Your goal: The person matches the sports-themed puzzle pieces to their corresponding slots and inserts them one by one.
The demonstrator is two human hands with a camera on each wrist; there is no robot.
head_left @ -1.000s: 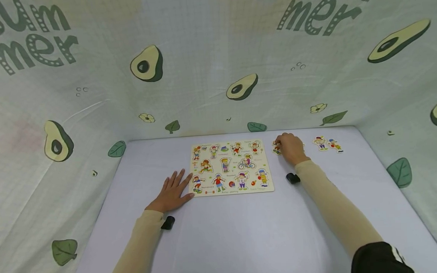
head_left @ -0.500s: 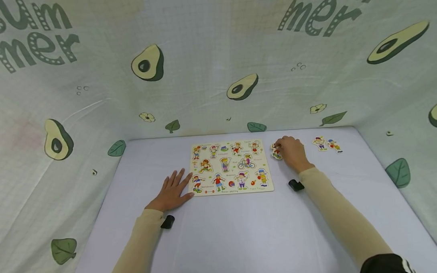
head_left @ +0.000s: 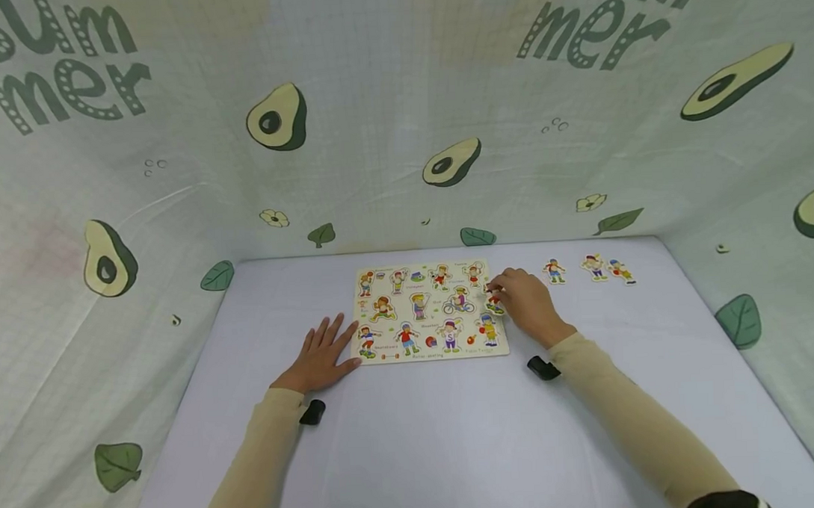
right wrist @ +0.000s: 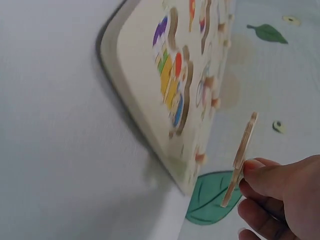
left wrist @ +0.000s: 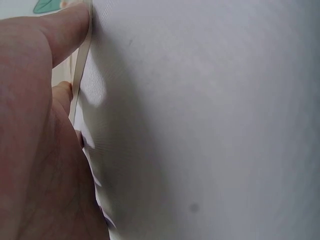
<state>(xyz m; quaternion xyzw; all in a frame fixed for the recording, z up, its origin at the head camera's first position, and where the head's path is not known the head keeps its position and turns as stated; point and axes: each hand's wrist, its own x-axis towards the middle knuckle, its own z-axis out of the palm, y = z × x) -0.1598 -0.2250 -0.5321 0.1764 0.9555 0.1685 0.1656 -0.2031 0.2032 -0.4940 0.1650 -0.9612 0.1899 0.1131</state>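
A pale wooden puzzle board with printed sports figures lies on the white table. My right hand pinches a cut-out figure puzzle piece between thumb and fingers, over the board's right edge. From the right wrist view the piece appears edge-on, raised off the board. My left hand lies with fingers spread at the board's left side, its fingertips touching the edge. In the left wrist view its thumb meets the board's rim.
Three loose figure pieces lie right of the board: one alone, then a pair, one in a cap and one leaning. A printed cloth hangs behind and around the table.
My right hand has picked up a piece from right of the board and carried it left to the board's right edge, uncovering another loose piece. The left hand stays put.
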